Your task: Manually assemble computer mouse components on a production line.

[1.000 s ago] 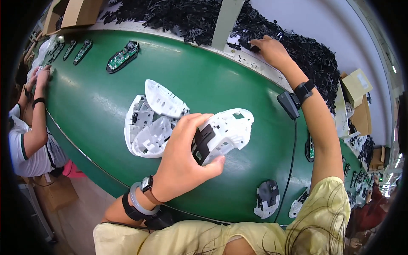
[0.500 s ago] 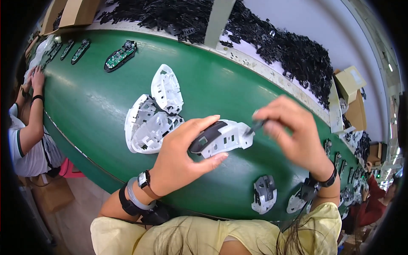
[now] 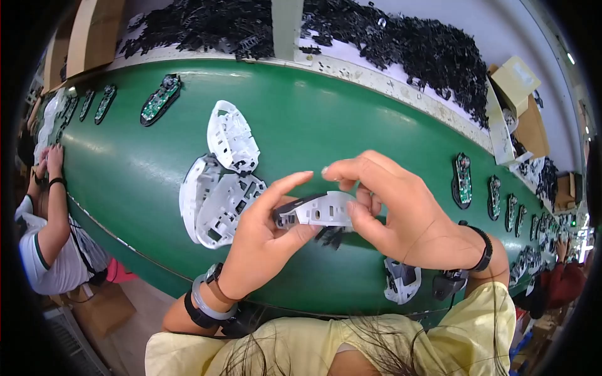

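Note:
My left hand (image 3: 260,235) grips a mouse shell (image 3: 332,210), white with a black top, between thumb and fingers above the green table. My right hand (image 3: 398,210) is at the shell's right end, thumb against it, index finger arched above and the other fingers curled. Whether a small piece sits inside those curled fingers is hidden. Just under the shell a small black part (image 3: 332,237) shows; I cannot tell if it hangs or lies there. Left of my hands, white shell pieces (image 3: 233,138) lie in a cluster. A grey-and-white mouse shell (image 3: 402,281) rests near my right forearm.
Circuit-board assemblies stand along the table, one at the far left (image 3: 161,100) and several at the right (image 3: 462,180). Black parts (image 3: 414,56) are heaped behind the back ledge. A cardboard box (image 3: 94,34) stands back left. Another person's hands (image 3: 52,161) are at the left edge.
My right hand has moved left onto the shell's end; the dark piece it held no longer shows in its fingertips. The shell has tilted in my left hand. The view has shifted.

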Motion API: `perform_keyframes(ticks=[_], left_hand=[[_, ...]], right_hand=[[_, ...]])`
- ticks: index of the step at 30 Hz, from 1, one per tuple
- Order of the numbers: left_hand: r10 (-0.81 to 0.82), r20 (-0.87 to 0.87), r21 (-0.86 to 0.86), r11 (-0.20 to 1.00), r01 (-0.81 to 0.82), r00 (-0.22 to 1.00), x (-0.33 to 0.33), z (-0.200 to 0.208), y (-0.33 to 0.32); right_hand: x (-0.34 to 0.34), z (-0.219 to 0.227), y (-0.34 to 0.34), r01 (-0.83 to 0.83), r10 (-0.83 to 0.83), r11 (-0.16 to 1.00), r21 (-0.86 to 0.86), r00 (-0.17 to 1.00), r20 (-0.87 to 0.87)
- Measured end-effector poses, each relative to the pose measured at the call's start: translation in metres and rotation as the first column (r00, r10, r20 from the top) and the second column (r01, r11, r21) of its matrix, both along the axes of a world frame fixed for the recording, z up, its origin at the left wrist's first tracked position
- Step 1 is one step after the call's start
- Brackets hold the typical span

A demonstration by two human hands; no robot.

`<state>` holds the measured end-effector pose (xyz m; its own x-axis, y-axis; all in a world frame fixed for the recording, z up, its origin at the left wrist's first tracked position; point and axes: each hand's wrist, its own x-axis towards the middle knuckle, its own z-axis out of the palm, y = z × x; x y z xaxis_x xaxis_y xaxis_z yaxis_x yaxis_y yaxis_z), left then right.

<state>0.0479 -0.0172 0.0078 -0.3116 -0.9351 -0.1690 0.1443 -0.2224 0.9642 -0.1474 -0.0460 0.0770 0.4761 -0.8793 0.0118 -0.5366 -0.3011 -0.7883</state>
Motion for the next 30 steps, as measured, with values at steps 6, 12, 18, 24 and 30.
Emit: perform_keyframes(ticks=[6, 12, 18, 24, 30], left_hand=[[-0.008, -0.068, 0.148, 0.989, 0.018, 0.998, 0.002, -0.011, -0.006], [0.298, 0.055, 0.077, 0.95, -0.302, 0.953, 0.058, -0.019, -0.018], [0.118, -0.388, 0.245, 0.969, -0.021, 0.914, 0.044, 0.012, -0.019], [-0.003, -0.594, 0.272, 0.94, 0.204, 0.804, 0.026, 0.0, -0.016], [-0.046, -0.249, 0.037, 0.998, 0.057, 0.967, 0.019, -0.006, -0.009]], right_hand=[[-0.01, -0.018, 0.0, -0.151, 0.163, 0.898, -0.414, 0.987, -0.007], [-0.053, -0.026, 0.046, -0.225, 0.162, 0.941, -0.251, 0.955, -0.25], [-0.03, -0.05, 0.076, -0.739, 0.592, 0.647, -0.189, 0.643, -0.487], [-0.022, -0.055, 0.084, -0.681, 0.582, 0.715, -0.158, 0.705, -0.404], [0.002, 0.001, 0.029, -0.113, 0.108, 0.926, -0.361, 0.994, -0.035]])
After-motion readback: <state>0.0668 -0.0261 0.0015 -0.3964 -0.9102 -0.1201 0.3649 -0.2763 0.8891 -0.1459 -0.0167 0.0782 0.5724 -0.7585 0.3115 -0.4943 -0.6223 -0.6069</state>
